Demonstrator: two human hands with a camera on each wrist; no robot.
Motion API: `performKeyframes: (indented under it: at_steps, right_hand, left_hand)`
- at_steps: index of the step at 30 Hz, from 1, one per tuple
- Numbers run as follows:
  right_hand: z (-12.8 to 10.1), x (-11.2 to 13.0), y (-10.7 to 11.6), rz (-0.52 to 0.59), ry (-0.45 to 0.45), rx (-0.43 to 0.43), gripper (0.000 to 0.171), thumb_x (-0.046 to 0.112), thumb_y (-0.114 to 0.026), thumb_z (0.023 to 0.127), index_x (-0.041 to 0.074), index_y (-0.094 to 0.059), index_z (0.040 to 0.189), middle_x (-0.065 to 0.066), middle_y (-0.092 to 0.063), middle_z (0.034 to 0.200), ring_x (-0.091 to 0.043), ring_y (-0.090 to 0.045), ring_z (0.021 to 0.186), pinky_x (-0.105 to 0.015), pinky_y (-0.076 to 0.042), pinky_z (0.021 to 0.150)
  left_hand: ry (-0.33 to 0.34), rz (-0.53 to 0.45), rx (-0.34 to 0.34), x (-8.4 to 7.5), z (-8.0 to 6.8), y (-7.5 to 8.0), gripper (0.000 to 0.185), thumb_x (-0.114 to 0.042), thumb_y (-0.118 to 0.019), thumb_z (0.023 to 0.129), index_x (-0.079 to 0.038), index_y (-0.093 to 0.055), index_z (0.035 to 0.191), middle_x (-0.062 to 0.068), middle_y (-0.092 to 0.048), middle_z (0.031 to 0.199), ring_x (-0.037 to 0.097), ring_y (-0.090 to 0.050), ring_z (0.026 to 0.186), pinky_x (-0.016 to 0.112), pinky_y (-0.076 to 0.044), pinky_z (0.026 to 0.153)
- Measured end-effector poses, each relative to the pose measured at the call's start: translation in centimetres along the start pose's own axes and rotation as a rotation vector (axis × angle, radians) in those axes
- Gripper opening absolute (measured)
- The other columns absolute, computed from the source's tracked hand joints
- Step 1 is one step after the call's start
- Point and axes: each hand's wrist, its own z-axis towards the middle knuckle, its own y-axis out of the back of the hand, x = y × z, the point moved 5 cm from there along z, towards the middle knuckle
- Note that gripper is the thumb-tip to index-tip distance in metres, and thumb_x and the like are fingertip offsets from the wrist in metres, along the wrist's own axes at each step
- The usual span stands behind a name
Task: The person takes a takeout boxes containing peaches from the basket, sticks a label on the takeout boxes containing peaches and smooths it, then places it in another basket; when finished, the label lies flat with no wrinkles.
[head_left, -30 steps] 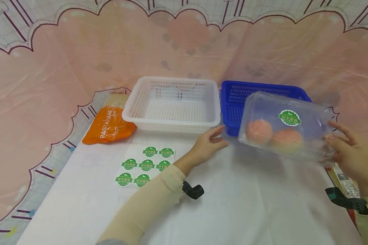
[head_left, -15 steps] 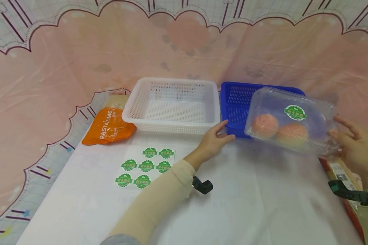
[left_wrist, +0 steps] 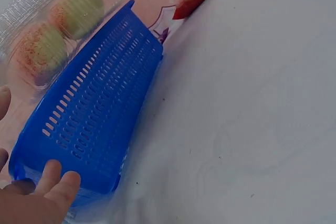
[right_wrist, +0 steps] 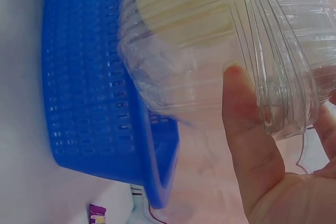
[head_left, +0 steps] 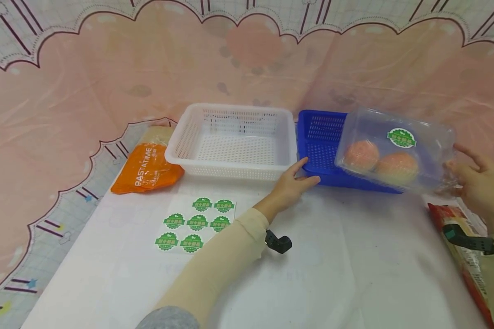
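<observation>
We see a clear plastic clamshell box (head_left: 395, 151) held tilted in the air above the right part of a blue slotted basket (head_left: 319, 151). It is ribbed along its edges, has a round green sticker (head_left: 401, 138) on its lid, and holds two pinkish-orange fruits (head_left: 378, 162) side by side. The right hand (head_left: 479, 187) grips its right end, thumb pressed against the ribbed wall. The left hand (head_left: 290, 185) rests on the basket's near left corner, fingers loosely spread. A white basket (head_left: 230, 137) stands just beside it.
</observation>
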Motion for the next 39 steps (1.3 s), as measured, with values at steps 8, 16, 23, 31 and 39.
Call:
performKeyframes:
  at_steps: [8,16,23,31,39]
  right_hand:
    - [2.4,0.5,-0.3,-0.153,-0.047,-0.044,0.063,0.016,-0.058,0.102,0.027,-0.03,0.157,0.012,-0.064,0.095,-0.005,-0.064,0.074,-0.024,-0.056,0.052]
    - [4.1,0.4,-0.2,-0.159,-0.03,-0.051,0.066,0.016,-0.057,0.103,0.022,-0.025,0.16,0.01,-0.064,0.087,-0.004,-0.062,0.07,-0.022,-0.055,0.051]
    - [5.2,-0.2,-0.1,-0.194,-0.055,-0.028,0.066,0.018,-0.054,0.104,0.023,-0.021,0.161,0.01,-0.06,0.087,-0.005,-0.061,0.068,-0.025,-0.056,0.049]
    - [6.5,-1.1,0.3,-0.267,-0.115,-0.014,0.064,0.021,-0.056,0.103,0.025,-0.025,0.159,0.013,-0.061,0.084,-0.006,-0.062,0.066,-0.026,-0.056,0.05]
    - [7.2,-1.7,0.7,-0.487,-0.149,-0.005,0.071,0.032,-0.054,0.103,0.02,-0.017,0.162,0.014,-0.051,0.098,-0.002,-0.055,0.07,-0.023,-0.054,0.055]
  left_hand:
    - [0.011,0.002,-0.011,0.3,0.4,0.2,0.08,-0.03,-0.076,0.091,-0.024,-0.033,0.158,0.007,-0.054,0.145,0.02,-0.059,0.123,0.034,-0.051,0.098]
    - [-0.011,0.07,-0.028,0.1,0.1,-0.3,0.079,-0.029,-0.078,0.089,-0.021,-0.038,0.156,0.008,-0.068,0.126,0.012,-0.067,0.106,0.028,-0.055,0.085]
    - [-0.027,0.062,-0.008,0.0,0.1,-0.4,0.075,-0.028,-0.077,0.09,-0.018,-0.041,0.155,0.007,-0.068,0.125,0.01,-0.066,0.105,0.027,-0.056,0.083]
    - [-0.017,0.102,-0.032,-0.1,0.8,-0.3,0.071,-0.036,-0.072,0.094,-0.024,-0.039,0.156,0.004,-0.048,0.15,0.017,-0.057,0.124,0.027,-0.052,0.094]
    - [-0.037,0.171,-0.114,0.3,1.7,-0.4,0.06,-0.032,-0.068,0.097,-0.024,-0.046,0.152,0.002,-0.047,0.151,0.013,-0.057,0.117,0.026,-0.053,0.088]
